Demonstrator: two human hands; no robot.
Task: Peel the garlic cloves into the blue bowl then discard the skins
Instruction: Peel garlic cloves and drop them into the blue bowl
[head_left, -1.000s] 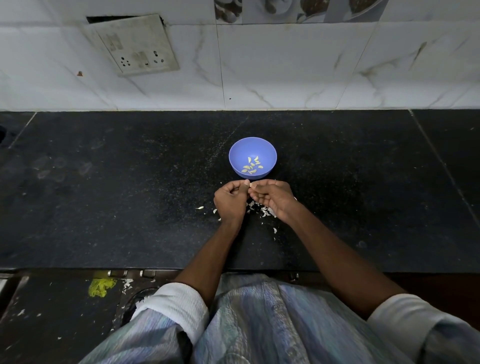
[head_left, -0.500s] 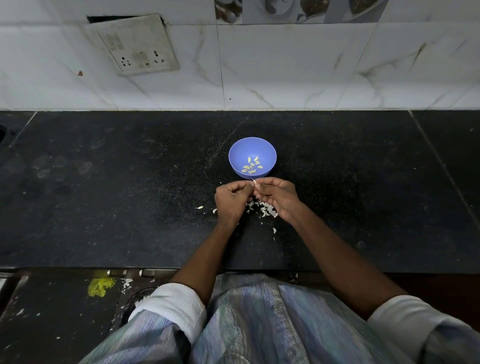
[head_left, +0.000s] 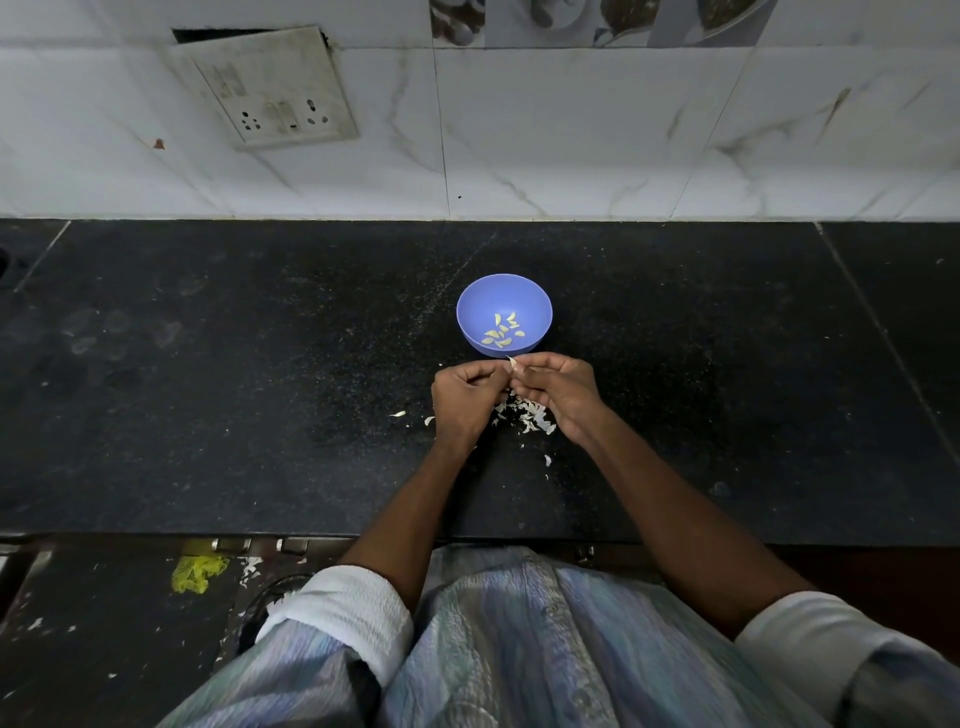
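Observation:
A blue bowl stands on the black counter and holds several peeled garlic cloves. Just in front of its near rim, my left hand and my right hand meet with fingers curled, both pinching one small garlic clove whose pale tip sticks up between the fingertips. A pile of white garlic skins lies on the counter under and between my hands.
A few stray skin flakes lie left of my left hand, and more near my right forearm. A tiled wall with a switch plate rises behind the counter. Below the counter edge lies a yellow mesh scrap.
My hands have shifted slightly toward the bowl while working the clove. The clove's pale tip now shows between the fingertips.

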